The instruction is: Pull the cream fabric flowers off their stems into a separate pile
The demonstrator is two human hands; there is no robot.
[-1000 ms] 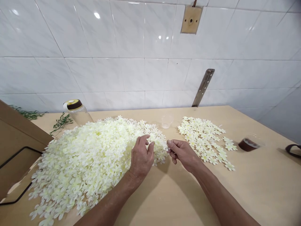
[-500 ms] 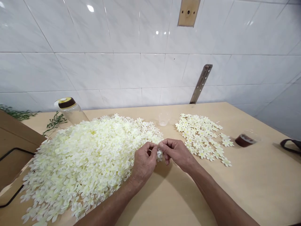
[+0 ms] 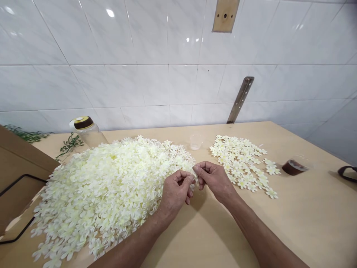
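Note:
My left hand (image 3: pixel 176 190) is closed in a pinch over the right end of the big heap of flowers. Between its thumb and forefinger a bit of a white artificial flower (image 3: pixel 194 181) shows, mostly hidden by fingers. My right hand (image 3: pixel 212 179) nearly touches it, thumb and forefinger pinched together; whatever they grip is too small to make out. The large heap of white and pale yellow artificial flowers (image 3: pixel 111 186) lies to the left of both hands. Beyond my right hand, a flatter group of yellow-centred artificial flowers (image 3: pixel 240 156) is spread on the table.
A small clear plastic cup (image 3: pixel 196 142) stands behind the hands. Dark liquid fills part of another cup (image 3: pixel 295 166) at right, near a black strap (image 3: pixel 346 173). At left are a clear bottle (image 3: pixel 90 134), green sprigs (image 3: pixel 71 143) and a cardboard box (image 3: pixel 22 167). A tiled wall (image 3: pixel 153 85) borders the table.
The fingertips have shifted slightly, and the flower between the hands now shows less. My left hand's lower fingers have come into sight. The whole view has moved a little.

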